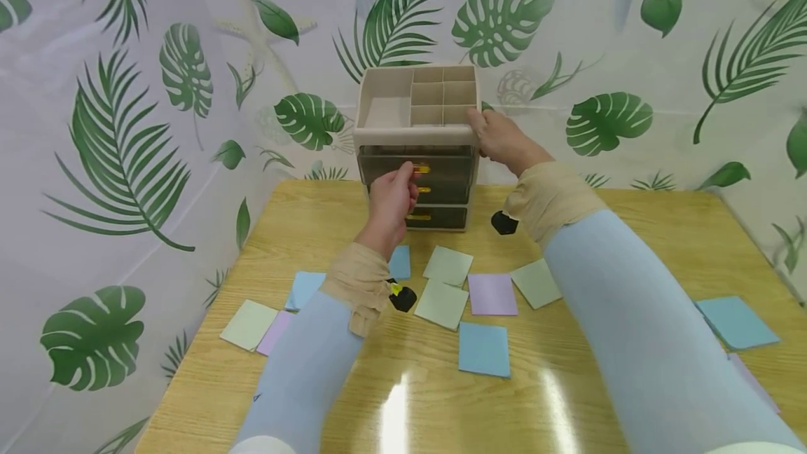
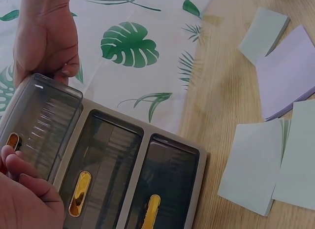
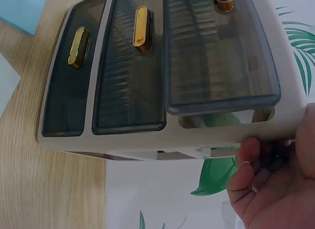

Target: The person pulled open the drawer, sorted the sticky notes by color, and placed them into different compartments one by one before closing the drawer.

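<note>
A beige desktop drawer organizer (image 1: 416, 136) stands at the back of the table, with open compartments on top and three dark see-through drawers below. My left hand (image 1: 389, 205) pinches the gold handle (image 1: 422, 169) of the top drawer (image 2: 44, 125). That drawer sticks out from the frame, leaving a gap behind its front in the right wrist view. The middle drawer (image 3: 129, 76) and the bottom drawer (image 3: 69, 86) sit flush. At the organizer's upper right side, my right hand (image 1: 504, 140) grips the edge, thumb near the top rim and fingers (image 3: 242, 182) underneath.
Several sticky-note pads lie in front of the organizer, among them a purple pad (image 1: 492, 294), a blue pad (image 1: 483, 349) and a green pad (image 1: 441, 303). Another blue pad (image 1: 737, 321) lies far right. A leaf-print covering (image 1: 252, 125) rises behind the wooden table (image 1: 429, 398).
</note>
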{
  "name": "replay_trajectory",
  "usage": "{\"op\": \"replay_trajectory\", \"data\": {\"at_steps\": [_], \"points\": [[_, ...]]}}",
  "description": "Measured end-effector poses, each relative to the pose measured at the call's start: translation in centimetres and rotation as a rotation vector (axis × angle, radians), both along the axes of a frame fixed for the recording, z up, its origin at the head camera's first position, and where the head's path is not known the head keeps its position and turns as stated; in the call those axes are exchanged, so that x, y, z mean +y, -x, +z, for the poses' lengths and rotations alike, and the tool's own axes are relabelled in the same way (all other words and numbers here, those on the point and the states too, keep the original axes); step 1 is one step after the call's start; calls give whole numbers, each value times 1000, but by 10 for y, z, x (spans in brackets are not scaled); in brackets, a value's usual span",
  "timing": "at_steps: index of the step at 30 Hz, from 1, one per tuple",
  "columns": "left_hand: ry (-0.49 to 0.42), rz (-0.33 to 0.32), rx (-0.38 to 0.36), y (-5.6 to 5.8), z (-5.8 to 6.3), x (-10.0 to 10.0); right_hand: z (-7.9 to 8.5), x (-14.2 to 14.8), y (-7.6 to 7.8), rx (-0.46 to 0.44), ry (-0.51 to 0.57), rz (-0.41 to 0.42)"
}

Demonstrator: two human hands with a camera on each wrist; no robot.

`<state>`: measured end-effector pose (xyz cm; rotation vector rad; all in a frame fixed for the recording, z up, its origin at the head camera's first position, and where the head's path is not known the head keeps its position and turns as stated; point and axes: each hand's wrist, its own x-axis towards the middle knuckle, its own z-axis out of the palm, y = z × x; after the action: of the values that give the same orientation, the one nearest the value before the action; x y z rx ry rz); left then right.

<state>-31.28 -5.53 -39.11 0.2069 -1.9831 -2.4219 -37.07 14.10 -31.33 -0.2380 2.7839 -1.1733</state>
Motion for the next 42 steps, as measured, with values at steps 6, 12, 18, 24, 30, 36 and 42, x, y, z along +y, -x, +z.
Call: {"op": "replay_trajectory", "data": {"at_steps": [6, 12, 18, 24, 30, 36, 42], "points": [[22, -28, -17, -10, 1, -9, 0, 2, -5, 51, -30, 8], [-6, -43, -4, -19, 0, -10, 5, 4, -15, 276, -203, 43], [-51, -46, -7, -31, -1, -8, 10, 6, -17, 333, -265, 62], [-47, -53, 30, -41, -3, -9, 11, 3, -15, 334, -271, 71], [-55, -49, 45, -50, -4, -9, 11, 2, -15, 315, -273, 72], [-57, -45, 65, -59, -6, -8, 11, 3, -14, 319, -275, 73], [-58, -38, 72, -68, -8, -8, 10, 4, -14, 300, -258, 71]]}}
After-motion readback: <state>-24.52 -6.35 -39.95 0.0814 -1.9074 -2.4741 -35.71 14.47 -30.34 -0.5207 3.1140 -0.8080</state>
